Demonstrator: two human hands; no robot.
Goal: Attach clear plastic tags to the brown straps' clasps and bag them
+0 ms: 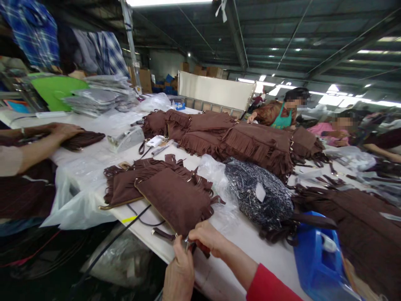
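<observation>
Brown Fringed Bag (177, 196) Lies Aslant

Smooth panel up, it rests at the white table's (241, 240) edge, partly over another brown bag (123, 188), fringe spreading rightward, a short dark strap (163, 234) by its near corner.

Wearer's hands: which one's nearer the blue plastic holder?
Right. The right hand is at the near corner of the front brown bag, left of the blue plastic holder in view; the left hand is farther left.
</observation>
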